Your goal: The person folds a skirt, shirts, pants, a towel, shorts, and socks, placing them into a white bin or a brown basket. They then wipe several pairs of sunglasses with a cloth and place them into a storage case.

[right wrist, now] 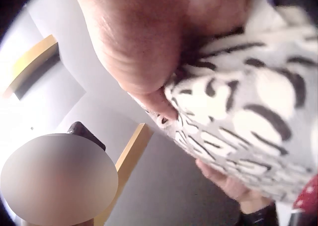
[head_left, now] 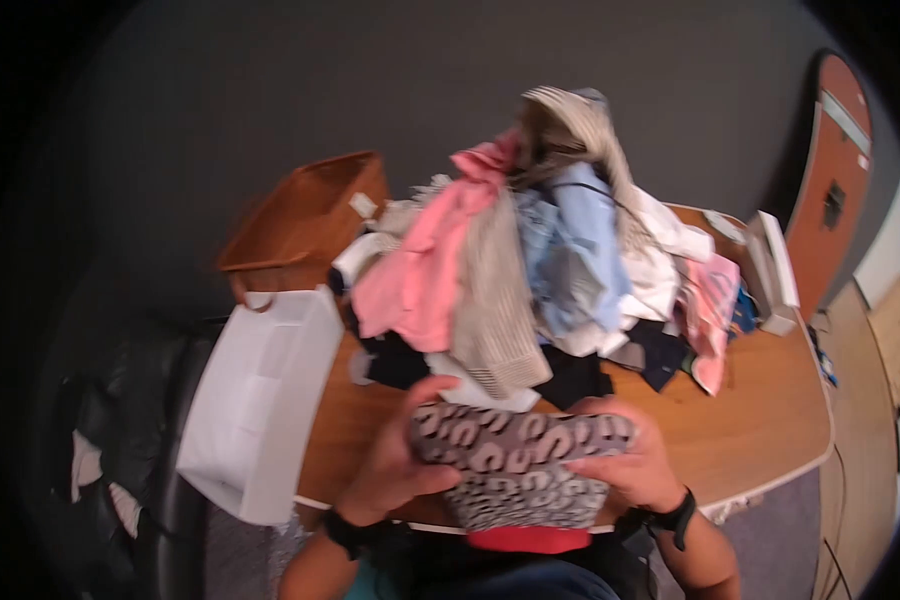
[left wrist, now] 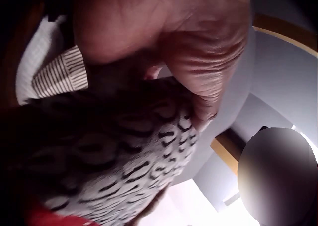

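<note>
Both hands hold a grey leopard-print piece of clothing in front of the body, over the near table edge. My left hand pinches its left end, thumb across the front. At the right end my right hand grips the cloth, with the thumb pressed on the print. Red fabric shows just below the printed cloth; close up, the red bit has white dots. Behind the hands rises a heap of clothes with a pink garment, striped beige trousers and a light blue shirt.
The heap lies on a wooden table. At its left stand a white fabric bin and a brown basket. A white box stands at the right end. A black leather seat is further left.
</note>
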Tool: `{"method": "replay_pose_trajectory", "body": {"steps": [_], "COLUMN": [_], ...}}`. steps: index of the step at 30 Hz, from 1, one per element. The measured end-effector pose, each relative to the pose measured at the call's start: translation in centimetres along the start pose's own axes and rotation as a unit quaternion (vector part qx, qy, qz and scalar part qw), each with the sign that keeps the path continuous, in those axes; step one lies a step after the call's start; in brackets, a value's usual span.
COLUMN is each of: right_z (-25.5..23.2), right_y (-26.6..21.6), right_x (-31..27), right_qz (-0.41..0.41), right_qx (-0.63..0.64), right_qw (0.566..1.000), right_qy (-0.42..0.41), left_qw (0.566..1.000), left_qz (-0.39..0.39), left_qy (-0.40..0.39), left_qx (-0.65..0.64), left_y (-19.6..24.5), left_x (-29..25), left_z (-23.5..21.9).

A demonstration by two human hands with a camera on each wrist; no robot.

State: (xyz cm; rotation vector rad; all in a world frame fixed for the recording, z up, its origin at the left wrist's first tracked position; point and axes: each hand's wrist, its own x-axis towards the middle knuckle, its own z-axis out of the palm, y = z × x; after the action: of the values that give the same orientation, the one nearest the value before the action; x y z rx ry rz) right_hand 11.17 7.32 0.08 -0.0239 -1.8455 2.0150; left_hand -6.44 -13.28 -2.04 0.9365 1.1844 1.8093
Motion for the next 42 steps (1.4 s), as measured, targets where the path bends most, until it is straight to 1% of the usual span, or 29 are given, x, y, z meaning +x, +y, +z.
{"method": "replay_pose_trajectory", "body": {"steps": [1, 2, 4, 5, 6, 7, 8, 10, 12, 14, 16, 17, 18, 19, 21, 22, 24, 25, 27, 28, 30, 34, 35, 36, 38, 39, 40, 41, 42], "right_z": [0.6, 1.2, 2.6, 2.7, 3.2, 3.6, 3.9, 3.9, 3.7, 3.8, 3.1, 3.0, 2.7, 2.3, 1.8, 1.7, 1.5, 1.4, 1.3, 1.4, 1.7, 1.5, 1.5, 1.4, 1.3, 1.2, 1.2, 1.3, 1.3], "right_y": [-0.2, -0.5, -1.4, -0.9, -0.7, -0.6, -0.4, 0.7, 1.5, 2.4, 4.5, 5.5, 6.7, 7.9, 10.1, 10.6, 11.5, 12.0, 12.6, 12.5, 12.1, 12.4, 12.4, 12.5, 12.9, 13.1, 13.1, 13.0, 12.9], "right_x": [0.3, 0.6, 1.2, 1.6, 2.0, 2.4, 2.7, 3.1, 3.4, 3.8, 4.3, 4.4, 4.5, 4.7, 4.9, 5.0, 4.9, 4.7, 4.5, 4.6, 4.7, 4.7, 4.6, 4.7, 4.5, 4.5, 4.6, 4.6, 4.5], "right_qz": [0.008, 0.017, 0.036, 0.0, -0.001, 0.005, 0.011, -0.015, 0.047, 0.06, 0.143, 0.162, 0.163, 0.193, 0.237, 0.236, 0.298, 0.299, 0.299, 0.299, 0.309, 0.315, 0.317, 0.32, 0.314, 0.308, 0.307, 0.307, 0.308], "right_qx": [0.032, 0.062, 0.107, 0.087, 0.089, 0.132, 0.174, 0.124, 0.192, 0.18, 0.146, 0.141, 0.143, 0.155, 0.163, 0.164, 0.132, 0.133, 0.111, 0.11, 0.087, 0.089, 0.091, 0.092, 0.093, 0.095, 0.094, 0.093, 0.091], "right_qw": [0.999, 0.997, 0.992, 0.995, 0.995, 0.99, 0.983, 0.992, 0.978, 0.979, 0.975, 0.973, 0.973, 0.964, 0.952, 0.951, 0.936, 0.936, 0.931, 0.932, 0.93, 0.929, 0.929, 0.928, 0.929, 0.93, 0.93, 0.931, 0.931], "right_qy": [0.016, 0.032, 0.06, 0.05, 0.04, 0.051, 0.063, 0.019, -0.072, -0.076, -0.081, -0.08, -0.082, -0.093, -0.108, -0.109, -0.13, -0.129, -0.175, -0.175, -0.179, -0.173, -0.169, -0.165, -0.171, -0.177, -0.177, -0.176, -0.175], "left_qw": [1.0, 0.996, 0.992, 0.992, 0.989, 0.984, 0.984, 0.978, 0.962, 0.963, 0.946, 0.947, 0.947, 0.949, 0.948, 0.943, 0.94, 0.94, 0.929, 0.93, 0.925, 0.944, 0.943, 0.944, 0.905, 0.867, 0.819, 0.868, 0.867], "left_qz": [-0.003, -0.018, -0.061, -0.057, -0.074, -0.092, -0.088, 0.071, 0.064, 0.049, 0.087, 0.072, 0.056, 0.036, -0.006, -0.022, -0.067, -0.068, -0.115, -0.115, -0.15, -0.164, -0.171, -0.171, -0.231, -0.246, -0.259, -0.316, -0.317], "left_qy": [0.011, -0.021, -0.037, -0.027, 0.01, 0.045, 0.052, 0.134, 0.156, 0.193, 0.212, 0.218, 0.224, 0.231, 0.252, 0.261, 0.278, 0.277, 0.294, 0.293, 0.281, 0.238, 0.244, 0.244, 0.251, 0.259, 0.264, 0.197, 0.197], "left_qx": [0.005, 0.081, 0.106, 0.112, 0.131, 0.147, 0.149, 0.144, 0.216, 0.179, 0.229, 0.226, 0.223, 0.21, 0.196, 0.205, 0.186, 0.186, 0.193, 0.192, 0.206, 0.158, 0.146, 0.144, 0.253, 0.347, 0.438, 0.33, 0.33], "left_y": [-0.4, -0.7, -1.2, -0.5, 0.0, 0.6, 1.6, 4.6, 7.2, 10.4, 13.0, 14.6, 16.1, 17.1, 18.2, 18.5, 18.7, 18.6, 18.3, 18.0, 17.4, 16.4, 16.3, 15.5, 12.4, 9.7, 8.8, 8.6, 8.3], "left_x": [-0.3, -0.9, -1.7, -2.1, -2.5, -2.8, -2.9, -2.3, -3.1, -3.4, -3.6, -3.7, -3.9, -4.1, -5.0, -5.3, -5.9, -6.1, -6.0, -5.8, -5.3, -3.5, -3.0, -3.0, -2.9, -3.5, -3.5, -3.5, -3.5], "left_z": [0.2, -0.5, -0.3, -0.7, -1.1, -1.4, -1.5, -1.4, -3.6, -5.5, -9.0, -10.4, -11.6, -13.1, -17.1, -19.1, -22.2, -23.3, -25.0, -25.6, -26.9, -27.8, -27.1, -27.8, -30.4, -33.0, -32.7, -32.8, -32.9]}}
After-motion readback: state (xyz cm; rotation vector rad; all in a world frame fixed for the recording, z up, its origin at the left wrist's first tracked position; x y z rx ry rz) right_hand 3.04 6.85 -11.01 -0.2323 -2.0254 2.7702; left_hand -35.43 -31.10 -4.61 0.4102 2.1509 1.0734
